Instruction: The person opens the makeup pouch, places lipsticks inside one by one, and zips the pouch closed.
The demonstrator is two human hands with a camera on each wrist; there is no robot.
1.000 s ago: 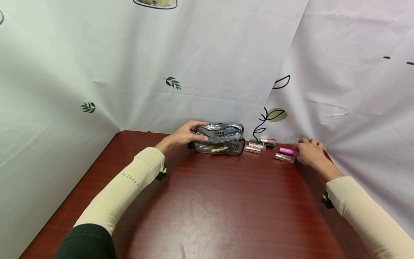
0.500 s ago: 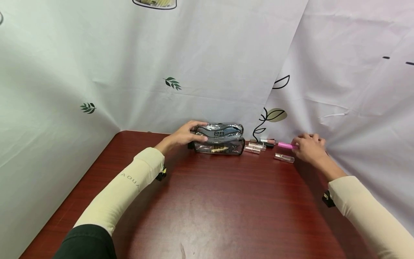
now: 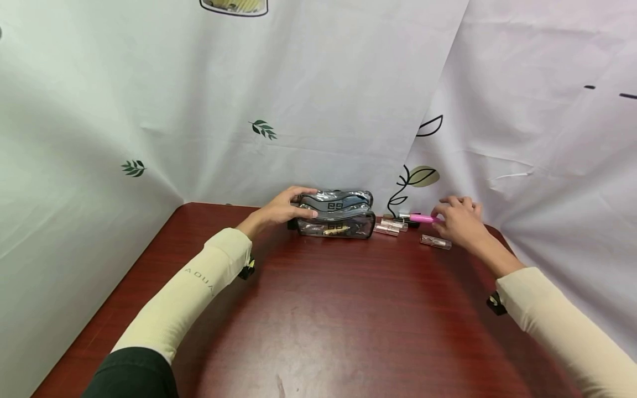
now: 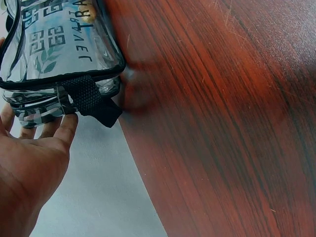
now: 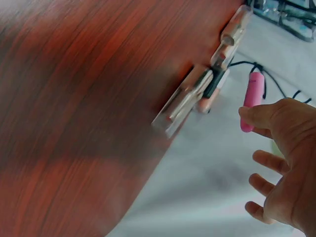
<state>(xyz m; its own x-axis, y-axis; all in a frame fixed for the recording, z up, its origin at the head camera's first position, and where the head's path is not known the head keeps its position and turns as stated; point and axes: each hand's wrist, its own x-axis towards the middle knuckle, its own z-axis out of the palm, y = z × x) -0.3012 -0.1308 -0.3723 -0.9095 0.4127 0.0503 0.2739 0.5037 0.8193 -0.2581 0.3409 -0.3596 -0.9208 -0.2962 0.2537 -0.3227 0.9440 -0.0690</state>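
The pink tube [image 3: 422,219], pinched by the right hand [image 3: 460,221], is outside, at three o'clock of the clear pouch [image 3: 350,216], whose nine-o'clock end the left hand [image 3: 280,210] grips, with a gold item [image 3: 336,229] already inside and clear tubes [image 3: 436,242] left out on the table [image 3: 318,309].

A glossy red-brown wood-grain table [image 3: 323,309] is stretching before a creased white fabric backdrop [image 3: 323,83].
A small dark-green leaf sprig [image 3: 133,168] is showing at left, a second green sprig [image 3: 262,129] nearer the middle; an olive leaf with black linework [image 3: 423,176] is rising behind the table's far edge; a black leaf outline [image 3: 431,126] is sitting above it; a yellowish black-edged print [image 3: 234,6] is running off the top.
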